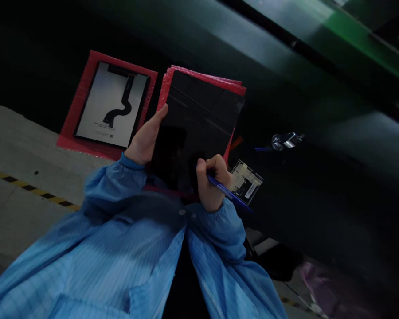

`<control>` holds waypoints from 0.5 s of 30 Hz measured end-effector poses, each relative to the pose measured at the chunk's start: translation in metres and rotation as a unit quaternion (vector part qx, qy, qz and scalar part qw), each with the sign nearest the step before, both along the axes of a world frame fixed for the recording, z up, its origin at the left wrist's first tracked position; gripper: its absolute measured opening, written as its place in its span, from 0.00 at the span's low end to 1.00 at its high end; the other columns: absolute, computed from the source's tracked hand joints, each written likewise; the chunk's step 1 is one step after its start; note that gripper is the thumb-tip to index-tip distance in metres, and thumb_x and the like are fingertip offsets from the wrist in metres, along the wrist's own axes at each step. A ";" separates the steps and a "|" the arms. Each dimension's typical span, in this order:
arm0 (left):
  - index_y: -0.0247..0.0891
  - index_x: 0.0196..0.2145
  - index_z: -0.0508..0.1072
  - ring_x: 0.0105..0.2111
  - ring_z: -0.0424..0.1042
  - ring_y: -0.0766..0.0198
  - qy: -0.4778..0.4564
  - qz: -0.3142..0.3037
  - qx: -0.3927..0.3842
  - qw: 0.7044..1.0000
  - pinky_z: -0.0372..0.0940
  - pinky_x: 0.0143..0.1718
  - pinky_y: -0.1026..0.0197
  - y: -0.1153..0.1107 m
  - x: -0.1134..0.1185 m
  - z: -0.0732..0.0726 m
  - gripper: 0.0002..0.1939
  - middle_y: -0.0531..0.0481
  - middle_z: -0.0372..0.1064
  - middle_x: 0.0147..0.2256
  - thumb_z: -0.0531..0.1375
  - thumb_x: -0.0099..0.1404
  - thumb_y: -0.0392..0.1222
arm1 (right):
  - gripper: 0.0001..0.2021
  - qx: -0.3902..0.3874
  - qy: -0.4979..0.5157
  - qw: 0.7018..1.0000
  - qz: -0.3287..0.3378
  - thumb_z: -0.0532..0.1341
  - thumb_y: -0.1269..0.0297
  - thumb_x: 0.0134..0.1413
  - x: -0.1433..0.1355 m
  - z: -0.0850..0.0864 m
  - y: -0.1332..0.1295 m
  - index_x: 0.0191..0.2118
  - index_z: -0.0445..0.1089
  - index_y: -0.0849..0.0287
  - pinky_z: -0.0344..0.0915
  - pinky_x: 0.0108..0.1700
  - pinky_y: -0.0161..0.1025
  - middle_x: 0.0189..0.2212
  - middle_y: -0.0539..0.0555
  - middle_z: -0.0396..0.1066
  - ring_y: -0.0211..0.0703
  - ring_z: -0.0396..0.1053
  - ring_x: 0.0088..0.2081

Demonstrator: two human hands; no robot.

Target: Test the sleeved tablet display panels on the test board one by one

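A black glossy display panel (pixel 199 119) lies in front of me over red bubble-wrap sheets (pixel 199 75). My left hand (pixel 148 139) grips its left edge, thumb along the rim and the other fingers hidden. In my right hand (pixel 214 179) is a blue pen (pixel 228 192), pinched between thumb and fingers. The pen's tip is near the panel's lower right; whether it touches the glass I cannot tell. Left of this, a second panel (pixel 103 110) rests back side up on a red bubble-wrap sheet (pixel 66 137), with a black curved ribbon cable (pixel 127 104) across its white back.
Just right of my right hand lies a small circuit board (pixel 246 181). Farther right on the dark bench are a shiny clear-wrapped object (pixel 287 141) and a thin blue item (pixel 262 149). Yellow-black tape (pixel 29 188) crosses the floor at left. Pinkish fabric or plastic (pixel 332 288) is at lower right.
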State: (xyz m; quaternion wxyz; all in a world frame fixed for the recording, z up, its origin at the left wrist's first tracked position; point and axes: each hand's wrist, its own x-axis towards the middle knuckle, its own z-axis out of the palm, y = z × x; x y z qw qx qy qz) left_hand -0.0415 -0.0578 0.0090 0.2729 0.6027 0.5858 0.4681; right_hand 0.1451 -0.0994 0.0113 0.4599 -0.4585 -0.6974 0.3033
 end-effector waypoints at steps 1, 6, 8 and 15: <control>0.33 0.54 0.73 0.62 0.61 0.46 -0.005 0.004 -0.001 1.000 0.65 0.50 0.45 0.000 0.000 -0.001 0.33 0.48 0.71 0.52 0.32 0.74 0.45 | 0.17 -0.008 -0.001 1.000 -0.003 0.59 0.68 0.61 0.002 -0.001 0.000 0.24 0.52 0.57 0.46 0.20 0.30 0.17 0.41 0.48 0.29 0.48 0.18; 0.34 0.53 0.73 0.62 0.60 0.47 -0.019 0.013 -0.011 1.000 0.65 0.50 0.45 0.001 0.001 0.001 0.33 0.50 0.72 0.50 0.32 0.73 0.43 | 0.18 -0.027 -0.004 0.999 0.020 0.60 0.65 0.62 0.004 0.001 -0.002 0.24 0.53 0.56 0.46 0.20 0.32 0.17 0.42 0.50 0.30 0.48 0.18; 0.34 0.53 0.73 0.63 0.59 0.47 -0.028 0.009 -0.011 1.000 0.65 0.51 0.45 0.001 0.002 0.003 0.32 0.50 0.72 0.50 0.32 0.74 0.43 | 0.18 -0.028 -0.004 0.999 0.037 0.60 0.66 0.61 0.003 0.002 -0.003 0.23 0.52 0.57 0.45 0.20 0.32 0.17 0.42 0.49 0.29 0.47 0.18; 0.35 0.52 0.74 0.64 0.57 0.45 -0.039 0.002 -0.010 0.999 0.65 0.52 0.46 0.001 0.000 0.001 0.30 0.50 0.71 0.52 0.35 0.74 0.44 | 0.17 -0.026 -0.027 0.998 0.048 0.61 0.62 0.63 0.003 0.005 -0.004 0.25 0.56 0.56 0.47 0.20 0.32 0.18 0.42 0.53 0.29 0.50 0.18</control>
